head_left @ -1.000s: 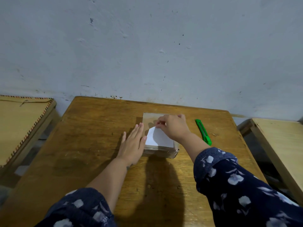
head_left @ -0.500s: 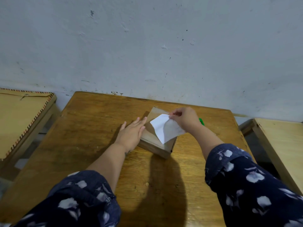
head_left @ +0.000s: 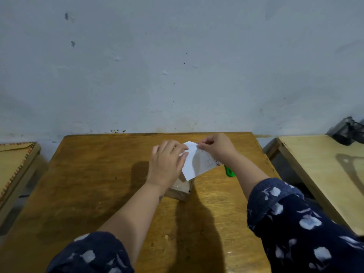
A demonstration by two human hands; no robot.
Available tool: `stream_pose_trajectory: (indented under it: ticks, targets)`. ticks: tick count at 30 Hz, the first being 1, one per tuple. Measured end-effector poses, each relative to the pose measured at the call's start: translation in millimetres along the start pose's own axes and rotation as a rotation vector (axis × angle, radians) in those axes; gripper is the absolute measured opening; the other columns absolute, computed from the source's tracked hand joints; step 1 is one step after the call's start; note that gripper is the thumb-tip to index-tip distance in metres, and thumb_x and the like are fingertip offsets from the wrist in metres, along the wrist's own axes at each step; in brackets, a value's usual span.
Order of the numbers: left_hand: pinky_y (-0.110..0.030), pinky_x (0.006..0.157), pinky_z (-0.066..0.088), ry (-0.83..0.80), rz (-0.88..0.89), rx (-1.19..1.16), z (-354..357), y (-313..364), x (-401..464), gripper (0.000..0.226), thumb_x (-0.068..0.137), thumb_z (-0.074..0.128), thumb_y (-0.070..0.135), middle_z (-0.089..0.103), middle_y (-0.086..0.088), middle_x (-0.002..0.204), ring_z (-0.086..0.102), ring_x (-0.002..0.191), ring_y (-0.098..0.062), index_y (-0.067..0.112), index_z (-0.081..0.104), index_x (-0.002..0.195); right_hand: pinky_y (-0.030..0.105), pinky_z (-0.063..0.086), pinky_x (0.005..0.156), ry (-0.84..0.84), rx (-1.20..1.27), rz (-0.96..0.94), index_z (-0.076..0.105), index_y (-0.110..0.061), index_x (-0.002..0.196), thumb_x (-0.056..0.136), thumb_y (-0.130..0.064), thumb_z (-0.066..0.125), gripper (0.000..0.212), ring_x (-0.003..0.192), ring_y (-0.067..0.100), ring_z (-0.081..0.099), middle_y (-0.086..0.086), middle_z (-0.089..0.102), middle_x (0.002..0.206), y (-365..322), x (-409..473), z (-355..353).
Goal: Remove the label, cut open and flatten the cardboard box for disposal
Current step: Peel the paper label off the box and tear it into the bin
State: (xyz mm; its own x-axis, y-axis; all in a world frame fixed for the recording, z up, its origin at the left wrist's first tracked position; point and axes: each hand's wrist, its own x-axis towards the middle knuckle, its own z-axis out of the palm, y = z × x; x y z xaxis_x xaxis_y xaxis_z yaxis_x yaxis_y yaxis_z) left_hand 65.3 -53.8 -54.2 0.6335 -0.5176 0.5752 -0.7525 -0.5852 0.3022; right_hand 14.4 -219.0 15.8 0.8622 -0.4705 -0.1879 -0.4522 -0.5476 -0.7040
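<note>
label [head_left: 194,164]: barcode, print unreadable | right fingers [head_left: 202,146] pinch label | left fingers unclear

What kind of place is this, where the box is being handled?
Probably a plain indoor classroom or workroom: a worn wooden desk against a scuffed painted wall, with similar desks on both sides.

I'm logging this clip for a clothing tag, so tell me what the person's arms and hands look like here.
Both hands, the left hand and right hand, are bare, with no gloves, rings or watch visible. The forearms are bare too. Dark navy sleeves with a pale floral print are pushed up towards the elbows.
</note>
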Motion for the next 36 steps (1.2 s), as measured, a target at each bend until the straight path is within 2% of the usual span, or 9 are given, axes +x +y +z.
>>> stream_pose_trajectory:
  ticks: [10, 14, 17, 21, 24, 26, 28, 32, 36]
  targets:
    - [-0.033, 0.093, 0.031, -0.277, -0.039, -0.292, 29.6, 68.9, 0.9, 0.050, 0.085, 0.056, 0.055, 0.063, 0.012, 0.120, 0.051, 0.116, -0.012, 0.030, 0.056, 0.129, 0.028, 0.044, 0.058, 0.071, 0.243, 0.239, 0.070, -0.019, 0.077, 0.083, -0.028, 0.071, 0.011, 0.071, 0.021, 0.057, 0.004, 0.065, 0.079, 48.4, -55.1, -47.3]
    - [-0.031, 0.087, 0.034, -0.320, -0.128, -0.476, 26.8, 104.0, -3.6, 0.028, 0.081, 0.065, 0.050, 0.070, 0.014, 0.091, 0.061, 0.092, -0.009, 0.036, 0.069, 0.105, 0.024, 0.043, 0.056, 0.141, 0.287, 0.243, 0.072, -0.013, 0.085, 0.082, -0.027, 0.072, 0.014, 0.066, 0.015, 0.056, 0.000, 0.063, 0.071, 69.8, -86.0, -67.3]
    - [-0.037, 0.082, 0.047, -0.361, -0.269, -0.655, 20.5, 131.7, -11.2, 0.008, 0.075, 0.073, 0.046, 0.070, 0.017, 0.073, 0.064, 0.077, -0.003, 0.038, 0.070, 0.076, 0.028, 0.048, 0.065, 0.186, 0.287, 0.225, 0.073, -0.014, 0.086, 0.082, -0.028, 0.071, 0.014, 0.072, 0.014, 0.057, 0.001, 0.067, 0.079, 92.9, -112.4, -77.6]
    - [-0.037, 0.077, 0.053, -0.467, -0.284, -0.690, 15.2, 176.4, -32.4, 0.018, 0.079, 0.072, 0.038, 0.068, 0.019, 0.073, 0.064, 0.079, -0.007, 0.043, 0.063, 0.064, 0.024, 0.047, 0.064, 0.246, 0.286, 0.215, 0.073, -0.010, 0.089, 0.083, -0.024, 0.070, 0.015, 0.070, 0.011, 0.055, 0.001, 0.067, 0.082, 132.9, -162.1, -90.2]
    - [-0.035, 0.077, 0.048, -0.540, -0.200, -0.545, 10.6, 214.4, -62.4, 0.016, 0.085, 0.065, 0.041, 0.068, 0.016, 0.076, 0.062, 0.082, -0.014, 0.040, 0.064, 0.069, 0.032, 0.049, 0.078, 0.293, 0.126, 0.194, 0.067, -0.023, 0.099, 0.082, -0.029, 0.070, 0.019, 0.091, 0.017, 0.061, -0.002, 0.066, 0.096, 168.8, -205.4, -91.9]
    - [-0.037, 0.086, 0.043, -0.584, -0.132, -0.448, 5.6, 240.8, -85.2, 0.014, 0.087, 0.060, 0.045, 0.070, 0.014, 0.082, 0.061, 0.087, -0.013, 0.038, 0.068, 0.077, 0.043, 0.044, 0.094, 0.302, -0.089, 0.135, 0.061, -0.038, 0.115, 0.082, -0.039, 0.067, 0.034, 0.112, 0.018, 0.052, -0.009, 0.061, 0.118, 190.9, -235.5, -91.4]
    - [-0.037, 0.092, 0.035, -0.635, -0.055, -0.376, 0.1, 268.8, -108.5, 0.016, 0.089, 0.057, 0.047, 0.071, 0.014, 0.089, 0.059, 0.092, -0.012, 0.038, 0.070, 0.087, 0.044, 0.037, 0.100, 0.251, -0.229, 0.070, 0.061, -0.041, 0.119, 0.085, -0.041, 0.063, 0.033, 0.120, 0.016, 0.043, -0.014, 0.059, 0.126, 206.6, -267.0, -95.1]
    - [-0.033, 0.088, 0.028, -0.692, 0.017, -0.366, -3.1, 313.2, -154.3, 0.017, 0.089, 0.056, 0.047, 0.070, 0.013, 0.087, 0.060, 0.094, -0.011, 0.038, 0.070, 0.088, 0.038, 0.042, 0.091, 0.182, -0.322, 0.098, 0.072, -0.035, 0.099, 0.083, -0.042, 0.066, 0.018, 0.106, 0.016, 0.055, -0.012, 0.070, 0.097, 235.9, -323.4, -103.5]
    - [-0.035, 0.088, 0.026, -0.756, 0.044, -0.407, -4.3, 344.5, -191.6, 0.023, 0.089, 0.054, 0.052, 0.070, 0.017, 0.096, 0.056, 0.098, -0.008, 0.038, 0.071, 0.091, 0.037, 0.043, 0.087, 0.161, -0.285, 0.161, 0.072, -0.029, 0.080, 0.081, -0.041, 0.069, 0.012, 0.091, 0.013, 0.060, -0.007, 0.069, 0.082, 258.9, -368.5, -107.8]
